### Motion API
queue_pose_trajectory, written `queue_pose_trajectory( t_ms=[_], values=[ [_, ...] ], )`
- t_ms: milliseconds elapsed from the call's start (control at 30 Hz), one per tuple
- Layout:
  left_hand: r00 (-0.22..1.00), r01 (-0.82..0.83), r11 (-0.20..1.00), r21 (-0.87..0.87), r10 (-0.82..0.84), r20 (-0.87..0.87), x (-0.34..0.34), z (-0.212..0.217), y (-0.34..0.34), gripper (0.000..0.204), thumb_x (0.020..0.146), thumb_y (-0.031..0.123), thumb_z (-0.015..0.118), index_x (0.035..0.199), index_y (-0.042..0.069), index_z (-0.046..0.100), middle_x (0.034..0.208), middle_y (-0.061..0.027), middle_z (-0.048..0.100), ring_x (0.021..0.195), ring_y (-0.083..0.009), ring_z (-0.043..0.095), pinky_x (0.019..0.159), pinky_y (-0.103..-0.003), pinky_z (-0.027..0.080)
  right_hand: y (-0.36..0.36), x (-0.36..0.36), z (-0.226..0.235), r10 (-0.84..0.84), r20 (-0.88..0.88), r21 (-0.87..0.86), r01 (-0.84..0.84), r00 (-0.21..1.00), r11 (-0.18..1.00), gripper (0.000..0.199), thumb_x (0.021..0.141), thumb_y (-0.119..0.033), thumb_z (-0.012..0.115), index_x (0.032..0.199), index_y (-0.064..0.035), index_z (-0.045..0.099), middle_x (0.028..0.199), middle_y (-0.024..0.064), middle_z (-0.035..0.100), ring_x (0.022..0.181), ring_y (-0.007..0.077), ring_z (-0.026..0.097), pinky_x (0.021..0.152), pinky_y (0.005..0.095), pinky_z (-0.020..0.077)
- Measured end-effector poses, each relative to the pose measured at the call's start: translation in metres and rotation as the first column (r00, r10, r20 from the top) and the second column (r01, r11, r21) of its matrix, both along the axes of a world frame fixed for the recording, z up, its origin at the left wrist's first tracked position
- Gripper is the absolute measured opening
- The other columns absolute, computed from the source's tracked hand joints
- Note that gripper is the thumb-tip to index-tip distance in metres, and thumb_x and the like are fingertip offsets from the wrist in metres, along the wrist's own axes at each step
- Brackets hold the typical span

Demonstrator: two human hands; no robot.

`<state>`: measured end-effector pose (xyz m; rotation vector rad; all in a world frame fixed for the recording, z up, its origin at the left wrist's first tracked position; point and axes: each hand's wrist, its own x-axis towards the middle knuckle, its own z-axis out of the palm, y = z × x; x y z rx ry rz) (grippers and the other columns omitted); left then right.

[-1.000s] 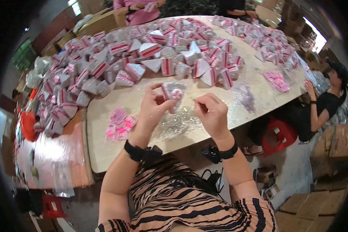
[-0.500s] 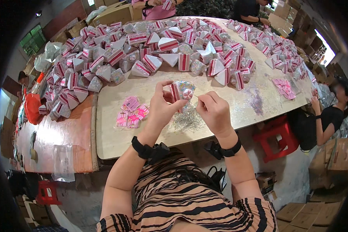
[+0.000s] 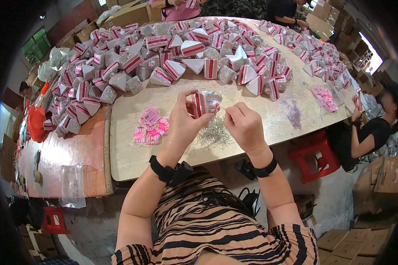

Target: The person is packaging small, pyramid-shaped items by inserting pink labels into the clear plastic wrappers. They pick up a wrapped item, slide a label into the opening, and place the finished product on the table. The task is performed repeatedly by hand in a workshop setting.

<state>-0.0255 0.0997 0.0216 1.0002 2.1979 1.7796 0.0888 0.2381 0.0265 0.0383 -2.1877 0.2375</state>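
Note:
My left hand (image 3: 183,121) holds up a small triangular gift box (image 3: 204,101) with red and white stripes and a speckled side, above the beige table (image 3: 269,128). My right hand (image 3: 244,126) is pinched right beside it, fingertips at the box's right edge, seemingly on a thin pin that is too small to make out. Under both hands lies a heap of thin silver pins (image 3: 214,137). A small stack of flat pink tags (image 3: 151,129) sits to the left of my left hand.
Several finished striped boxes (image 3: 181,53) are heaped across the far half of the table. More pink tags (image 3: 323,98) lie at the right. A seated person in black (image 3: 371,132) works at the right edge; a red stool (image 3: 314,154) stands below. Another person in pink (image 3: 177,9) stands opposite.
Both hands have stayed together on the small box, which is turned slightly. The view has shifted a little, so the table appears lower and closer.

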Motion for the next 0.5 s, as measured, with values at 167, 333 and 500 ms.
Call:
queue_pose_trajectory(
  t_ms=[167,333,500],
  values=[
    [0.992,-0.040,0.999,-0.031,0.036,-0.119,0.003,0.003,-0.001,0.065,0.067,0.014,0.082,0.122,0.005,0.048,0.084,-0.0070,0.058,0.073,-0.0139,0.058,0.063,-0.029,0.050,-0.001,0.001,0.002,-0.016,0.039,0.016,0.016,0.999,1.000,0.015,0.067,0.004,0.066,0.075,-0.0040,0.057,0.070,0.0093,0.053,0.058,0.0280,0.057,0.051,0.0359,0.0471],
    [0.935,-0.082,0.996,0.040,0.090,-0.342,0.007,0.004,-0.002,0.058,0.067,0.009,0.077,0.118,0.005,0.050,0.095,-0.0149,0.057,0.085,-0.0297,0.058,0.075,-0.039,0.048,-0.003,0.001,0.004,-0.012,0.064,0.016,0.011,0.998,1.000,0.015,0.065,0.004,0.066,0.074,-0.0042,0.057,0.070,0.0092,0.052,0.058,0.0281,0.057,0.052,0.0360,0.0475],
    [0.879,-0.114,0.993,0.012,0.107,-0.466,0.011,0.012,-0.004,0.057,0.067,0.008,0.075,0.118,0.005,0.049,0.100,-0.0177,0.055,0.092,-0.0363,0.056,0.078,-0.043,0.047,0.000,0.000,0.002,0.008,0.089,0.009,-0.009,0.996,1.000,0.016,0.064,0.004,0.066,0.074,-0.0042,0.057,0.070,0.0092,0.052,0.060,0.0281,0.057,0.053,0.0364,0.0478]
  ],
)
